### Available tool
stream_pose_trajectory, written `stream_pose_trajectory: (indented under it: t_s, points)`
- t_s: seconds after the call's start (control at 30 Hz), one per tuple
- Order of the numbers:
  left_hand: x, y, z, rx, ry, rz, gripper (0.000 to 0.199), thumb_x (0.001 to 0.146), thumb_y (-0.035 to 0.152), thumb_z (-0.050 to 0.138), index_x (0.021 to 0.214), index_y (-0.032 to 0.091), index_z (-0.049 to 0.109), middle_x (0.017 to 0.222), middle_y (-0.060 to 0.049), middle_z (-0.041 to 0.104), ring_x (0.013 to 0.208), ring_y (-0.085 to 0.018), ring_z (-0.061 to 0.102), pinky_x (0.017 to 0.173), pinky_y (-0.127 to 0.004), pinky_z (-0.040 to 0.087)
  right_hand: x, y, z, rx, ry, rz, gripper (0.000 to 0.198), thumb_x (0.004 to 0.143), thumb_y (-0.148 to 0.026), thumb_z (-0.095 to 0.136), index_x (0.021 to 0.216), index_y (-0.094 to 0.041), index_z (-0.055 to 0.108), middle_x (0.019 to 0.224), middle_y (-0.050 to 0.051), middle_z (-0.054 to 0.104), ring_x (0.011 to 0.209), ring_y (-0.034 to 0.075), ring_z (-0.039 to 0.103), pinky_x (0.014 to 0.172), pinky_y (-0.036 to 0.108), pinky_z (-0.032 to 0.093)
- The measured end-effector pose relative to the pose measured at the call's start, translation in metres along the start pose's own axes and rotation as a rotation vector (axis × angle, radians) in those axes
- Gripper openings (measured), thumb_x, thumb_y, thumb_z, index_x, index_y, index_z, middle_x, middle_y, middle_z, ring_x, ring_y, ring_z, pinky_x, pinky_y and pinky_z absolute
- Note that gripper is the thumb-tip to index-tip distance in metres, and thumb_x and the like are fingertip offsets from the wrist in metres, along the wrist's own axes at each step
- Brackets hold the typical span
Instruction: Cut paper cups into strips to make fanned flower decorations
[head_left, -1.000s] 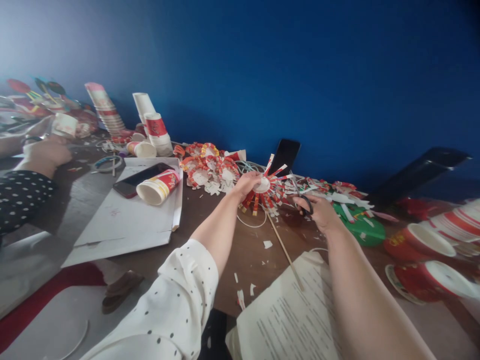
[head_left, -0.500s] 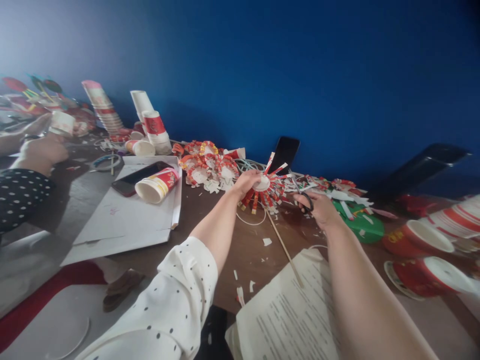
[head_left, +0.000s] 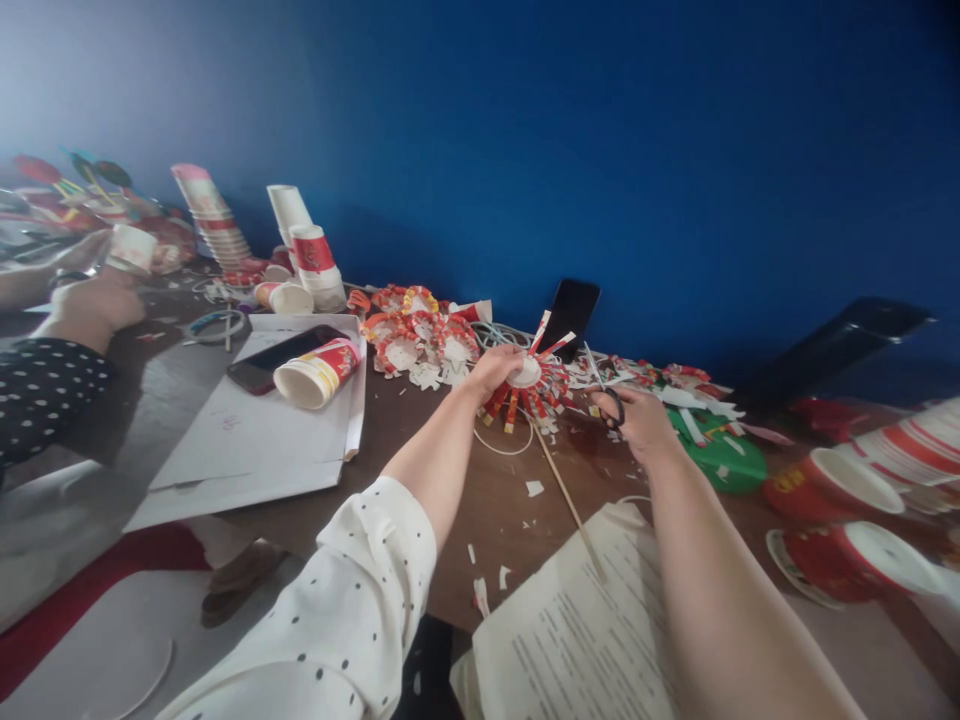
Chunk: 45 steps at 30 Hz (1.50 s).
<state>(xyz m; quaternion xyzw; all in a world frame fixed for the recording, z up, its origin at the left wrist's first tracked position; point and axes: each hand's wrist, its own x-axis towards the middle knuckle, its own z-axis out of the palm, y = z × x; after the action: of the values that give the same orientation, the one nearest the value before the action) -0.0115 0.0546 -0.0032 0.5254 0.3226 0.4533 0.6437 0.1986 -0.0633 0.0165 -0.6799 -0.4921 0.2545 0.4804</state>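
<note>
Between the fingers of my left hand [head_left: 497, 370] is a paper cup cut into strips [head_left: 527, 374], its red and white strips fanned out round a white base like a flower. My right hand [head_left: 634, 418] grips a pair of scissors [head_left: 611, 400] by the black handles, blades pointing up and left, just right of the strips. Whether the blades touch a strip I cannot make out. Several finished-looking cut cup flowers [head_left: 420, 335] lie heaped to the left of my left hand. A thin wooden stick [head_left: 562, 480] lies below the cut cup.
A dark phone [head_left: 574, 312] leans on the blue wall. At left are a white box [head_left: 247, 440] with a phone and cups, stacked paper cups [head_left: 319, 265] and another person's hands [head_left: 97, 300]. A printed page [head_left: 577, 620] lies in front; red cups [head_left: 840, 480] and a green disc [head_left: 724, 455] at right.
The scissors have drawn slightly away from the strips, their blades now steeper. Some upper strips look shorter or differently placed. My left hand keeps its hold on the cut cup.
</note>
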Motion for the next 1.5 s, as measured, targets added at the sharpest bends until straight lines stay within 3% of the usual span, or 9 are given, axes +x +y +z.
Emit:
stream_pose_trajectory:
  t_s: [0.2,0.4,0.57,0.8,1.07,1.13,1.3,1.4,1.5]
  points:
    - [-0.003,0.004,0.001,0.001,-0.062,-0.008,0.012,0.062,0.015,0.059,0.074,0.014,0.062,0.063,0.001,0.061,0.059,-0.010,0.053,0.060,-0.023,0.038,-0.002,-0.003,0.001,0.071,0.049,-0.018,0.046,0.066,-0.051,0.076,0.097,-0.018,0.077,0.066,0.002,0.068,0.062,0.019,0.061,0.054,0.028,0.043]
    - [-0.013,0.006,0.015,-0.031,-0.329,-0.172,0.020,0.058,0.009,0.060,0.078,0.012,0.066,0.066,-0.002,0.064,0.060,-0.011,0.056,0.063,-0.025,0.042,0.002,0.003,0.012,0.357,0.049,0.041,0.059,0.062,-0.050,0.080,0.113,-0.023,0.070,0.081,0.004,0.075,0.066,0.021,0.068,0.050,0.028,0.048]
    - [-0.015,-0.001,0.020,-0.016,-0.484,-0.250,0.032,0.056,0.006,0.062,0.087,0.011,0.070,0.071,-0.003,0.067,0.064,-0.013,0.060,0.067,-0.026,0.044,0.006,0.005,0.021,0.435,0.037,0.051,0.061,0.058,-0.049,0.084,0.111,-0.021,0.070,0.082,0.003,0.075,0.072,0.023,0.069,0.060,0.032,0.055]
    - [-0.011,0.000,0.015,-0.032,-0.431,-0.129,0.044,0.064,0.008,0.071,0.107,0.011,0.070,0.068,0.001,0.060,0.066,-0.010,0.056,0.073,-0.026,0.043,0.005,0.000,0.016,0.426,0.205,0.124,0.064,0.055,-0.044,0.085,0.113,-0.022,0.070,0.080,0.004,0.073,0.066,0.024,0.068,0.050,0.034,0.055]
    - [-0.011,0.003,0.017,-0.067,-0.396,-0.122,0.051,0.063,0.004,0.074,0.113,0.011,0.069,0.081,-0.003,0.067,0.076,-0.012,0.061,0.084,-0.030,0.046,0.003,0.004,0.017,0.395,-0.062,0.145,0.053,0.056,-0.036,0.086,0.105,-0.023,0.072,0.079,0.005,0.074,0.071,0.026,0.070,0.054,0.036,0.057]
    - [-0.010,0.003,0.018,-0.073,-0.343,-0.122,0.049,0.063,0.002,0.073,0.112,0.010,0.069,0.086,-0.006,0.070,0.081,-0.013,0.064,0.088,-0.031,0.046,0.005,0.005,0.020,0.434,0.043,0.137,0.050,0.053,-0.035,0.087,0.099,-0.021,0.072,0.074,0.003,0.072,0.068,0.024,0.070,0.054,0.034,0.057]
    - [-0.006,0.003,0.017,-0.091,-0.065,-0.005,0.037,0.071,0.010,0.071,0.108,0.013,0.072,0.105,-0.011,0.074,0.095,-0.017,0.066,0.092,-0.030,0.047,0.013,0.007,0.021,0.543,0.595,0.083,0.043,0.053,-0.033,0.085,0.089,-0.017,0.068,0.065,-0.003,0.065,0.059,0.014,0.063,0.051,0.025,0.052]
    - [-0.006,0.001,0.018,-0.042,0.006,0.027,0.026,0.075,0.022,0.071,0.100,0.016,0.074,0.096,-0.008,0.075,0.086,-0.015,0.066,0.081,-0.027,0.049,0.015,0.007,0.020,0.546,0.717,0.053,0.039,0.055,-0.032,0.083,0.088,-0.017,0.066,0.065,-0.005,0.063,0.060,0.012,0.062,0.053,0.022,0.051]
    - [-0.009,-0.005,0.026,0.076,-0.095,-0.077,0.027,0.079,0.040,0.070,0.085,0.014,0.075,0.082,-0.010,0.074,0.066,-0.014,0.063,0.065,-0.026,0.050,0.014,0.003,0.023,0.567,0.726,0.029,0.038,0.058,-0.031,0.082,0.090,-0.019,0.065,0.066,-0.005,0.062,0.064,0.013,0.064,0.057,0.022,0.053]
